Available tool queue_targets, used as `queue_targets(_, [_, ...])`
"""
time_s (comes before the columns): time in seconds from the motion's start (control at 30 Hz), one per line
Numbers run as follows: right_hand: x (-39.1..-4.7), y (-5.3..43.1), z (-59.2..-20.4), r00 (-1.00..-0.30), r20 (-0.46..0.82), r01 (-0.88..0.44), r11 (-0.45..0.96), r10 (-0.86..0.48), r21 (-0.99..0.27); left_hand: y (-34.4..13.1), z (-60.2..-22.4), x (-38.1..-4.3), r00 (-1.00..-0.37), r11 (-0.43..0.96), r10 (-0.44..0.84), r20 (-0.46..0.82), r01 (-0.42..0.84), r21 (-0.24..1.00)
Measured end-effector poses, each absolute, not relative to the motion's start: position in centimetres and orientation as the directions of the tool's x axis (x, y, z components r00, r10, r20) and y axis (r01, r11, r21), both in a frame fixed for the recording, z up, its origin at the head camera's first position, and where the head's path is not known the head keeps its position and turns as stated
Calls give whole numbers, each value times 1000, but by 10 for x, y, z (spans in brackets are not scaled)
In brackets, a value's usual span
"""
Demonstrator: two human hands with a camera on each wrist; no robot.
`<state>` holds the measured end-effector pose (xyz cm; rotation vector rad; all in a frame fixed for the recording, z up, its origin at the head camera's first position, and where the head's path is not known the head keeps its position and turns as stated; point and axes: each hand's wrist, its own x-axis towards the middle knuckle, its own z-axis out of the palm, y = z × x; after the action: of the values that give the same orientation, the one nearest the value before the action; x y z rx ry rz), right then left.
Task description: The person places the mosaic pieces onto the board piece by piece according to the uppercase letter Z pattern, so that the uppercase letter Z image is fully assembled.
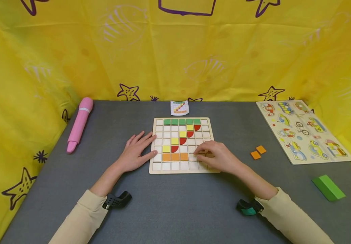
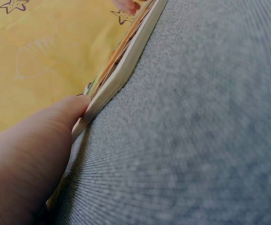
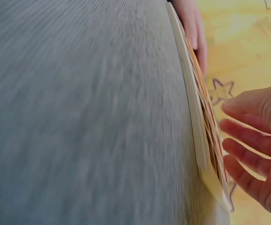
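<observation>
A wooden grid board (image 1: 184,171) lies flat on the table, its square cells partly filled with colored tiles. Green tiles (image 1: 182,121) run along the top; yellow squares (image 1: 174,141) and red quarter-rounds (image 1: 183,141) step diagonally down leftward. Three orange tiles (image 1: 175,157) sit side by side in a lower row. My left hand (image 1: 137,152) rests at the board's left edge with fingers spread, the thumb (image 2: 76,110) touching its side. Over the lower right cells is my right hand (image 1: 219,156), fingers loosely bent; no tile shows between thumb and fingers in the right wrist view.
Two loose orange tiles (image 1: 255,155) lie right of the board. Behind it is a small pattern card (image 1: 180,108). A pink microphone-shaped toy (image 1: 80,125) lies at left; a picture puzzle board (image 1: 306,135) and a green block (image 1: 328,188) are at right. Yellow cloth (image 1: 175,51) hangs behind.
</observation>
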<state>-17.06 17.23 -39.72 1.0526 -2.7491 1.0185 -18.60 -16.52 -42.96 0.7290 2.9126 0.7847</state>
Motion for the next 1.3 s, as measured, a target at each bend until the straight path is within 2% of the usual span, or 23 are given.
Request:
queue_targets(0.2, [-166, 202, -395, -827, 208, -537, 626, -521, -566, -166, -431, -187, -888, 762, 452, 87, 435, 479])
queue_targets(0.4, [-160, 237, -396, -869, 226, -488, 692, -440, -532, -166, -431, -186, -885, 761, 456, 94, 442, 475])
queue_targets(0.63, [-151, 275, -396, -880, 279, -476, 730, -385, -491, -165, -430, -186, -888, 761, 452, 91, 437, 479])
queue_targets(0.87, [-144, 300, -397, -901, 279, -430, 777, -333, -459, -166, -429, -186, -886, 758, 455, 90, 438, 483])
queue_targets(1.3, [-143, 317, -399, -902, 315, -411, 811, -296, -415, -166, -430, -186, -887, 760, 453, 91, 438, 481])
